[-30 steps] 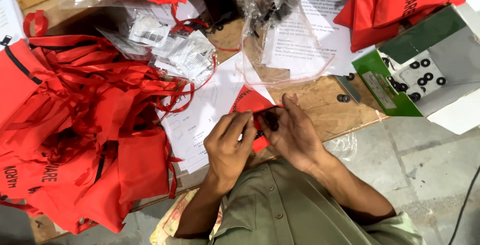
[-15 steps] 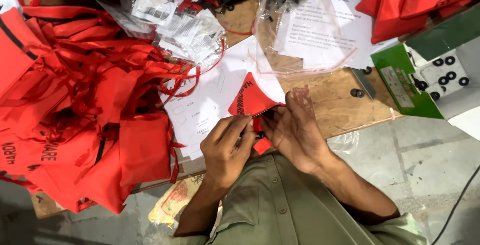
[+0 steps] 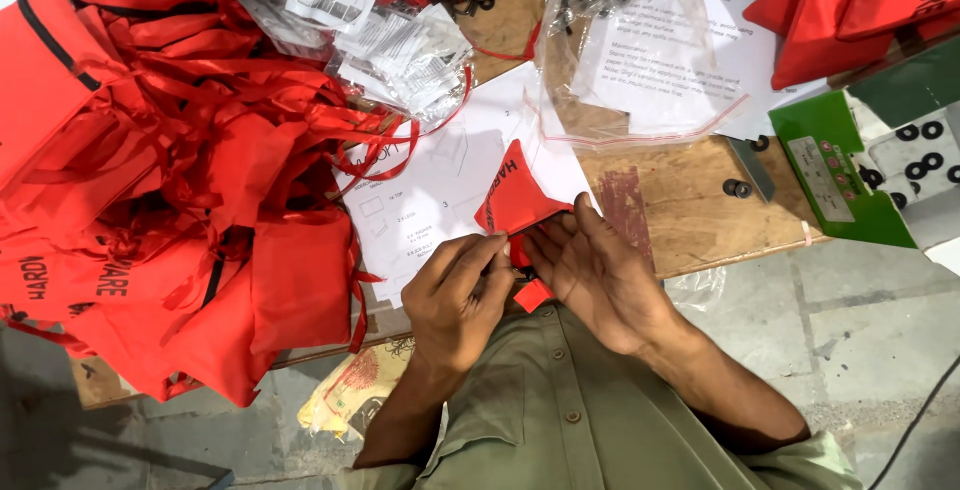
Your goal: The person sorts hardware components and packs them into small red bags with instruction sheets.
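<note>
Between both hands' fingertips (image 3: 500, 250) (pinched): red pouch (image 3: 515, 200)

Worn wooden worktop (image 3: 690, 215) over a grey, stained concrete floor (image 3: 860, 330), evenly lit.

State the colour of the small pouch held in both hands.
Red with dark lettering; the small pouch shows best in the head view.

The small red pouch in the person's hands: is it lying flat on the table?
No. Both hands hold the small red pouch up off the paper sheets.
</note>
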